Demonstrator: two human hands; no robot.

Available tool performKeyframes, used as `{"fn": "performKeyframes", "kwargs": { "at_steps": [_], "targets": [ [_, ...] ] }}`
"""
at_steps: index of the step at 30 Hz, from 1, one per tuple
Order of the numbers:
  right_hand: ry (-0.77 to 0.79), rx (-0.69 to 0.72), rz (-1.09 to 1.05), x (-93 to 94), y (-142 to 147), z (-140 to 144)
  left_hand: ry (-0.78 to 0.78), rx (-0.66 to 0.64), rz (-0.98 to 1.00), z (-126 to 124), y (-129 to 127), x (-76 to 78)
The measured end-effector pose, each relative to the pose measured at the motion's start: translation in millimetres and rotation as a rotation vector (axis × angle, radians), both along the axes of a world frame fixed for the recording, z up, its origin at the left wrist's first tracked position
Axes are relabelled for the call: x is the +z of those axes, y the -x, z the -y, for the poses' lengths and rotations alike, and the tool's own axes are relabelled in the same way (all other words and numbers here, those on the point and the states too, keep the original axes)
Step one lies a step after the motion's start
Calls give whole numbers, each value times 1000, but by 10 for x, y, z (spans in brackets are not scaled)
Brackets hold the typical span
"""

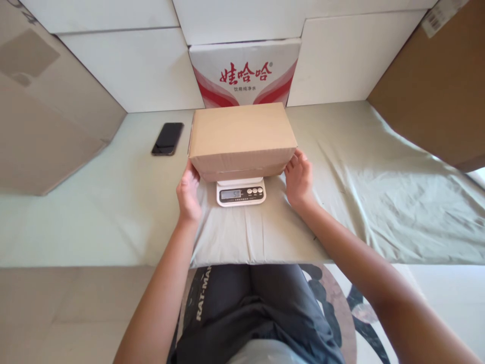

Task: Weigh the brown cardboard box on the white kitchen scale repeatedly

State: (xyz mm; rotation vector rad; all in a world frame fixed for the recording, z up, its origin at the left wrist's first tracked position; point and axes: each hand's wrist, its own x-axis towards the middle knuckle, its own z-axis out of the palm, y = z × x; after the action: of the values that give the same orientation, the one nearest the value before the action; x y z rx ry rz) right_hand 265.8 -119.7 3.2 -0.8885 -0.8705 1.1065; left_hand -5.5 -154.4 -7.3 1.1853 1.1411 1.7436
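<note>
A plain brown cardboard box (242, 139), closed and unmarked on the faces that showed, sat squarely on a small white digital kitchen scale (241, 191), which stood on a pale grey-green cloth (379, 202) spread over the work surface. The box overhung the scale on both sides, leaving only the scale's front strip with its grey display and three round buttons in sight; the digits on the display were too small to read surely. The left hand (188, 192) was pressed against the lower left end of the box, its fingers curled up around that corner with the thumb towards the front. The right hand (299, 178) met the lower right end of the box in the same way, fingers spread and bent against the cardboard. Both hands thus gripped the box between them, one on each end. A black smartphone (167, 138) lay face up on the cloth, well apart to the left of the box. Just behind the box stood a white carton (245, 73) printed with red Chinese characters and red swooshes, with plain white panels beside it. Large brown cardboard sheets (435, 86) leaned in at both edges of the view.
</note>
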Motion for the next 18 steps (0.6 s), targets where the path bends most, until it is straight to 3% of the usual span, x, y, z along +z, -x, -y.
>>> {"fn": "performKeyframes", "kwargs": {
  "at_steps": [5, 18],
  "targets": [
    [-59, 59, 62, -2, 47, 48, 63, -46, 65, -9, -4, 24],
    [-96, 94, 148, 32, 49, 99, 45, -13, 39, -8, -21, -20]
  ]
}}
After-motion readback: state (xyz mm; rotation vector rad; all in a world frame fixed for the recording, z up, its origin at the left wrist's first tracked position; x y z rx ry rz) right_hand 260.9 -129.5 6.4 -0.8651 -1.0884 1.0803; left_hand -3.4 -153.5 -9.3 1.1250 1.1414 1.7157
